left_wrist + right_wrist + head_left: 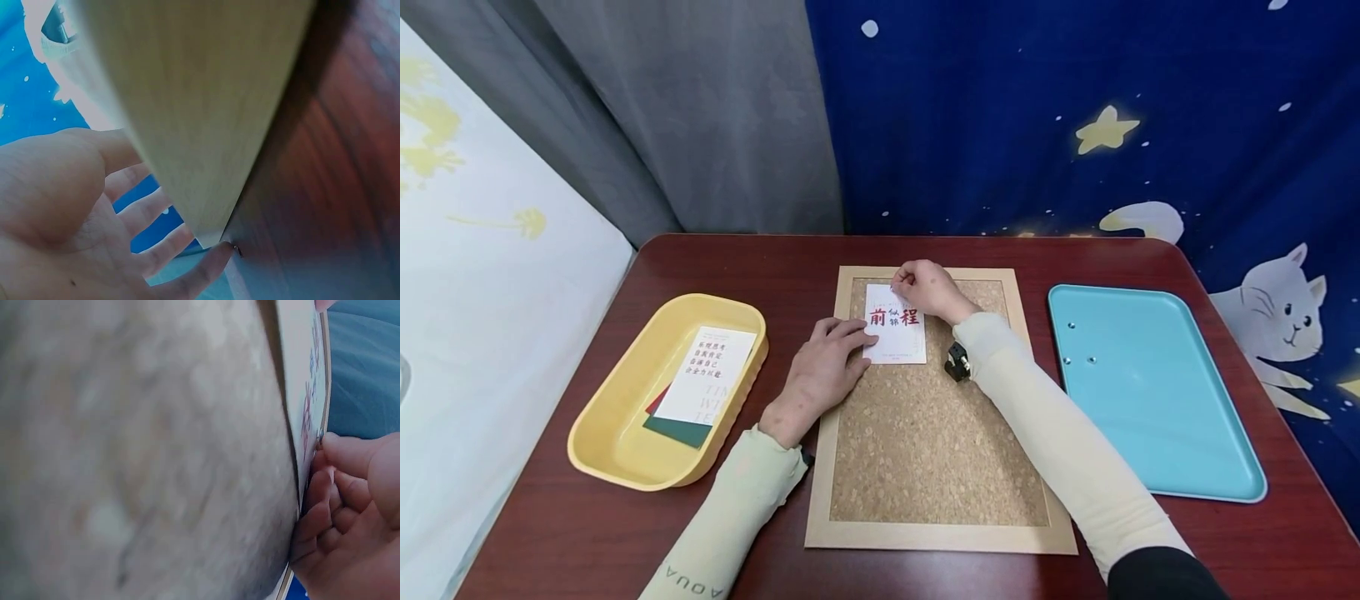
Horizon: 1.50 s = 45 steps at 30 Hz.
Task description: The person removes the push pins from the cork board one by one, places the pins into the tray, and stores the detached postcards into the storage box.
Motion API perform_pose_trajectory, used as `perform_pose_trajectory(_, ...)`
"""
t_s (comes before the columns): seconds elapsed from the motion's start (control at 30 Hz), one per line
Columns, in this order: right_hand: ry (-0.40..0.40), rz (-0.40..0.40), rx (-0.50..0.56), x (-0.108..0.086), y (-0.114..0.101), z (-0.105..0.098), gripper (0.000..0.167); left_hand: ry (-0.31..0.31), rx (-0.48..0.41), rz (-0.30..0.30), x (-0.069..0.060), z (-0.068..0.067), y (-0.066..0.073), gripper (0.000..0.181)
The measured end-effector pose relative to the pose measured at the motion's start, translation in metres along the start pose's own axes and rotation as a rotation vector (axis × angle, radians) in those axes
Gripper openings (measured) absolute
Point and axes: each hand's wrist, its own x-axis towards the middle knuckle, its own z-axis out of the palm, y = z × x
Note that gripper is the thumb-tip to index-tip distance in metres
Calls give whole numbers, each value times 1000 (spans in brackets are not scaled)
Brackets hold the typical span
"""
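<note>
A white card (895,346) with red and dark characters lies on the upper part of a wood-framed cork board (936,450). My left hand (827,367) rests over the board's left frame, its fingertips touching the card's left edge with the fingers loosely extended. At the card's top edge, my right hand (928,287) pinches a small silver thumbtack (320,434) between thumb and index finger. In the right wrist view its other fingers are curled against the board. Whether the tack's point has entered the cork is hidden.
On the left stands a yellow basket (591,442) holding a printed white card (703,375) over a green card (677,429) and a red one. A blue tray (1165,417) on the right bears three silver thumbtacks (1092,360). All sit on a dark red table (797,267).
</note>
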Motion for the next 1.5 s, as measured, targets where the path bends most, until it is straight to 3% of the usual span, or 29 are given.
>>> perform_pose_trajectory(0.37, -32, 88, 21, 0, -6, -3, 23, 5, -20, 8, 0, 0, 0, 35)
perform_pose_trajectory(1.0, -32, 11, 36, 1, 4, -2, 20, 6, -12, 13, -2, 0, -2, 35)
perform_pose_trajectory(1.5, -67, 18, 34, 3, 5, -3, 22, -4, -10, 0, 0, 0, -4, 35)
